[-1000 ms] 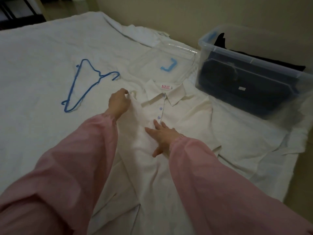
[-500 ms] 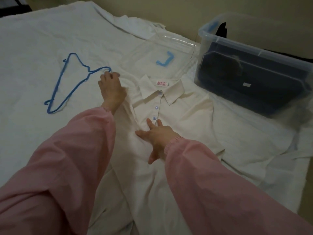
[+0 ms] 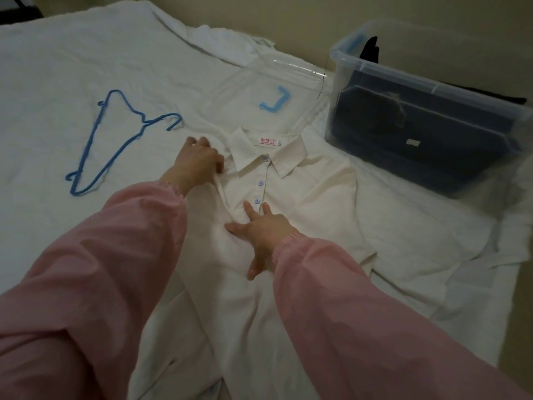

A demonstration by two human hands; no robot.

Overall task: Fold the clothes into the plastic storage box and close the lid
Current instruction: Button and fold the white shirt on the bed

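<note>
1. Far left, a blue wire hanger (image 3: 142,124) lies flat on the bed (image 3: 57,67). It's thin and bendy-looking, well apart from everything, so I'd guess it's just parked out of the way of the folding.
2. The left hand (image 3: 196,163) has its fingers curled, pinching the shoulder fabric of the shirt (image 3: 311,197) just left of the collar. A raised crease runs from it towards the other hand, so my read is it's bringing that side in for a fold.
3. The shirt is the thing being worked on. It lies face up in the middle of the bed, collar at the far end, buttons done up. It's a cream, soft, thin woven cloth, a bit wrinkly, with small pale purple buttons and a red-lettered label.
4. The right hand (image 3: 265,229) lies flat with fingers spread, pressing on the placket and not grasping anything. It probably pins the cloth so it doesn't slide while the other side moves.
5. Beyond the collar, the clear lid (image 3: 245,90) lies flat on the bed. It's hard see-through plastic with a blue latch (image 3: 274,102).
6. Far right, the plastic storage box (image 3: 375,67) sits open on the bed. Its walls are clear and stiff, and dark folded clothes (image 3: 418,134) are already inside. It's near enough to drop the shirt in once folded.
</note>
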